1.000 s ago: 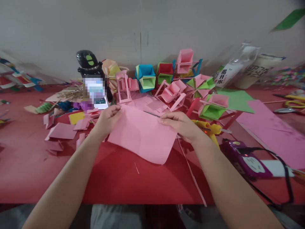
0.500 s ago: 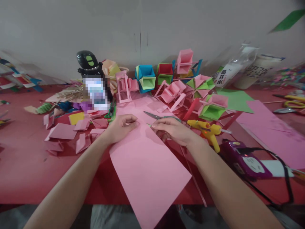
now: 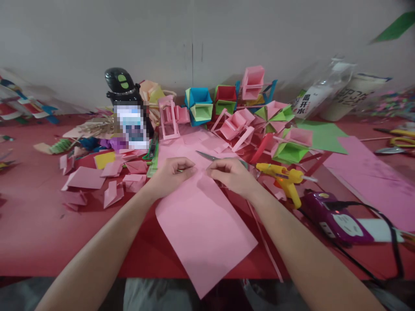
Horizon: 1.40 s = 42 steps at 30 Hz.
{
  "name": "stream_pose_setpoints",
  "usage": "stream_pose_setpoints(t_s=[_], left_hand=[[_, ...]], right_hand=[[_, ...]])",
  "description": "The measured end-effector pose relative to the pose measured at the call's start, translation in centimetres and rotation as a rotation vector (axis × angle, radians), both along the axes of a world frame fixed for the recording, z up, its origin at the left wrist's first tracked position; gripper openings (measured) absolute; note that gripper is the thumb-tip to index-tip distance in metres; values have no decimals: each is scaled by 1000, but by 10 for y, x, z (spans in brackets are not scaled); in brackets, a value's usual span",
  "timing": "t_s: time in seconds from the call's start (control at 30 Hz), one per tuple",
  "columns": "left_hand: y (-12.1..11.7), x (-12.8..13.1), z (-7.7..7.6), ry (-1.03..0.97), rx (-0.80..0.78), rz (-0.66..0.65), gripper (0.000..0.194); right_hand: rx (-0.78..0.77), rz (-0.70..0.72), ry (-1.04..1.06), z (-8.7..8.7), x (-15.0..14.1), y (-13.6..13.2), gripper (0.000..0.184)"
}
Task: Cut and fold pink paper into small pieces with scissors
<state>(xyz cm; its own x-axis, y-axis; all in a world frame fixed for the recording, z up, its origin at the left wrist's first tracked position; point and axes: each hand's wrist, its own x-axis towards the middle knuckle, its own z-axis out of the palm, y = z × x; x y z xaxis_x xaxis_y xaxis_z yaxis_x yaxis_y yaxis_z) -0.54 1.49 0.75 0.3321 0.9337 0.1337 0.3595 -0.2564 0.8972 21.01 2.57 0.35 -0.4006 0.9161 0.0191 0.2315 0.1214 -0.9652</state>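
Observation:
A large pink paper sheet (image 3: 202, 222) lies on the red table (image 3: 39, 233) in front of me, its near corner hanging past the table edge. My left hand (image 3: 171, 175) pinches the sheet's far edge with curled fingers. My right hand (image 3: 231, 175) pinches the same edge just to the right, and the two hands almost touch. Scissors (image 3: 210, 157) lie just beyond my right hand on other pink paper.
A yellow glue gun (image 3: 285, 176) and a purple device (image 3: 337, 218) with a black cable sit at the right. Folded paper models (image 3: 240, 123) crowd the back. Pink scraps (image 3: 97, 177) lie at the left. A black bottle (image 3: 121, 88) stands behind them.
The pink sheet has been turned from lying crosswise to pointing toward me. Both hands have come together at its far edge.

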Motion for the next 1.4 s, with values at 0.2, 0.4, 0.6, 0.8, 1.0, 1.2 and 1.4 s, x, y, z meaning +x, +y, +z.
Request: stream_pose_setpoints(t_s=[0.2,0.4,0.6,0.8,1.0,1.2,1.4], left_hand=[[5,-16,12,9,56,132,18],[8,-37,16,12,113,257,20],[10,-44,16,-12,98,319,27],[7,-52,20,-77,73,394,31],[7,-56,25,-23,104,397,30],[13,-72,22,-95,142,479,19],[24,-108,14,-356,202,750,31]], right_hand=[[29,64,-30,4,-2,-2,13],[-43,108,-35,5,-1,-4,12],[-92,123,-26,7,1,-3,11],[-168,200,-19,14,5,-3,12],[-195,348,-62,15,15,-2,13],[-205,448,-103,17,23,0,14],[-239,232,-18,15,26,3,8]])
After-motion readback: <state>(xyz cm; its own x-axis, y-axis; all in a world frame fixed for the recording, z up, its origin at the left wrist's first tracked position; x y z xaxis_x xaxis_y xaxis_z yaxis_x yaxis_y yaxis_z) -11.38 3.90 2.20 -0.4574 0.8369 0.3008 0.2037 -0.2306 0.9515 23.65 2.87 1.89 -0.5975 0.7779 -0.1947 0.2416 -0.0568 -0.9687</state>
